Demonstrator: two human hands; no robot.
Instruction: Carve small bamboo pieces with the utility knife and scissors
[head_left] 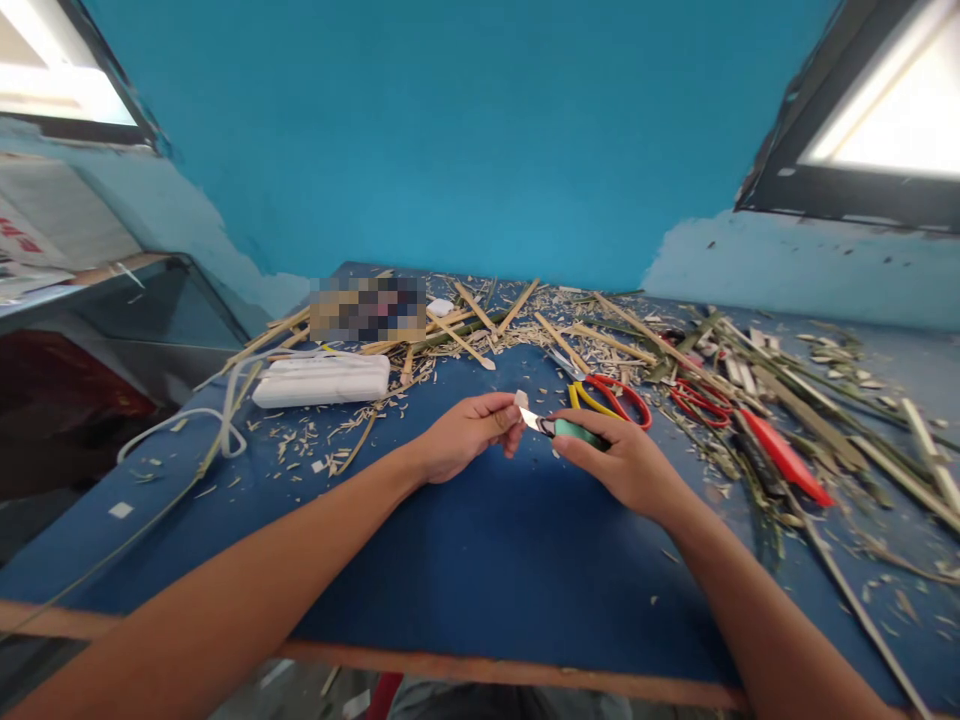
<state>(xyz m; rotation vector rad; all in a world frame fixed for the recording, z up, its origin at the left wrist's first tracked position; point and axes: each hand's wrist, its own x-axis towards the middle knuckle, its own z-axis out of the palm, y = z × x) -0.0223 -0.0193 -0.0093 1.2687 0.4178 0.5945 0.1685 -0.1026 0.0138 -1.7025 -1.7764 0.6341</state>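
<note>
In the middle of the view, my right hand is closed round the green handle of a utility knife. Its bare blade points left and meets a small pale piece, which looks like a bit of bamboo or wood. My left hand pinches that piece between thumb and fingers, so most of it is hidden. Both hands are above the blue table. Just beyond my right hand lie scissors with red handles and a tool with yellow handles.
A white power strip with a pale cord lies on the left. Bamboo strips and shavings cover the back. On the right are red-handled scissors, a red tool handle and more strips. A blue wall stands behind.
</note>
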